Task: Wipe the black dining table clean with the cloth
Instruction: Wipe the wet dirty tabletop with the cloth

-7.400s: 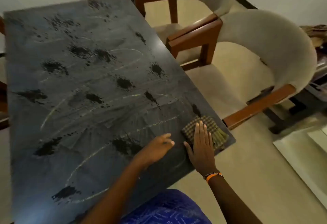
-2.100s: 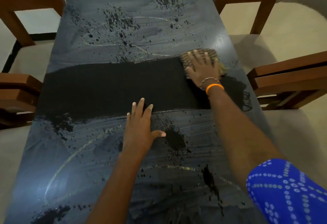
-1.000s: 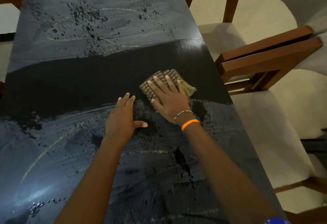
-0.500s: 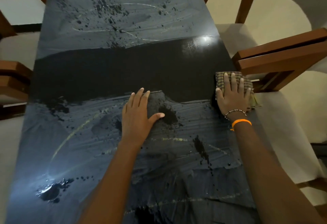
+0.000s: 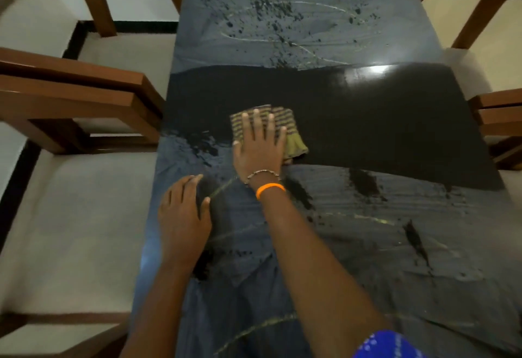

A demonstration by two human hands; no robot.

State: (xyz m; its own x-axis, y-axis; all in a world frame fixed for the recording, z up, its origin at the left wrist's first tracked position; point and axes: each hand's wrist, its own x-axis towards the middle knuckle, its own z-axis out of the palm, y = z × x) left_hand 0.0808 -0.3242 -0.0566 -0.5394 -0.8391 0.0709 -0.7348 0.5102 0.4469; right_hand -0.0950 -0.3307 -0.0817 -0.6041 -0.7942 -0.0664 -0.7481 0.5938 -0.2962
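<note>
1. Head view, hands and cloth: your right hand (image 5: pixel 258 147) lies flat, its fingers (image 5: pixel 255 123) straight and slightly spread, pressing the folded brown-and-yellow checked cloth (image 5: pixel 285 131) onto the glossy black dining counter (image 5: pixel 367 120). Your left hand (image 5: pixel 182 216) rests open on the smeared surface, holding nothing, nearer you than the pressing fingers.
2. Head view, risks:
   - The cloth is only pressed, not gripped; a quick stroke could let it slide out from under your palm, and its yellowish tail already trails past the little-finger side.
   - Your bracing left hand sits on grey film and could drag it about.
   - The cloth may be loaded and could streak the clean black band just beyond your fingers.
3. Head view, hard to make out:
   - The counter's near edge is cut off.
   - Your right forearm covers part of the smears.
   - The wooden chairs (image 5: pixel 84 97) are only partly in frame.
   - The cloth's underside is hidden.
</note>
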